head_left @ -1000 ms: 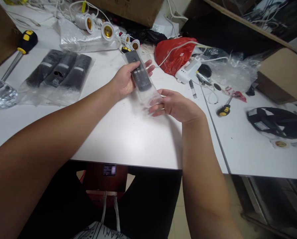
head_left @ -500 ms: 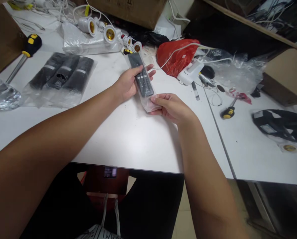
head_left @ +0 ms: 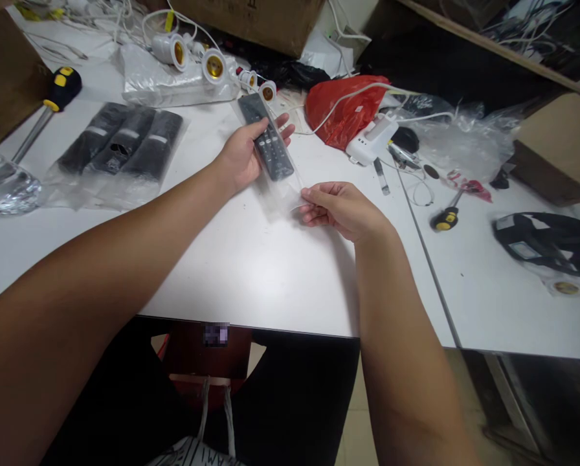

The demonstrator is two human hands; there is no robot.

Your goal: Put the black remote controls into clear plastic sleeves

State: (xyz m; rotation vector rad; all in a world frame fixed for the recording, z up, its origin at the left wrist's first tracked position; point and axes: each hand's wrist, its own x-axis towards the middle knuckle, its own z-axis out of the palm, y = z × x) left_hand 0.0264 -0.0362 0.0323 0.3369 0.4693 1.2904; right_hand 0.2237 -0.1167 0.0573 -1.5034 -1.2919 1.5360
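Observation:
My left hand [head_left: 244,155] grips a black remote control [head_left: 267,138] that lies inside a clear plastic sleeve [head_left: 290,188], above the white table [head_left: 251,259]. The remote's far end points up and away from me. My right hand [head_left: 341,208] pinches the near open end of the sleeve between thumb and fingers. Three more bagged black remotes [head_left: 120,145] lie side by side to the left on the table.
A yellow-handled screwdriver [head_left: 52,103] lies far left, another [head_left: 444,218] at the right. Lamp sockets [head_left: 207,61], a red plastic bag [head_left: 345,107], a white power strip [head_left: 371,139], crumpled clear plastic [head_left: 469,139], cardboard boxes [head_left: 557,145] and a black bagged item [head_left: 547,243] crowd the back and right.
My left hand has drawn the remote up and away, so it sits further from the sleeve's near end. My right hand keeps its pinch on the sleeve end.

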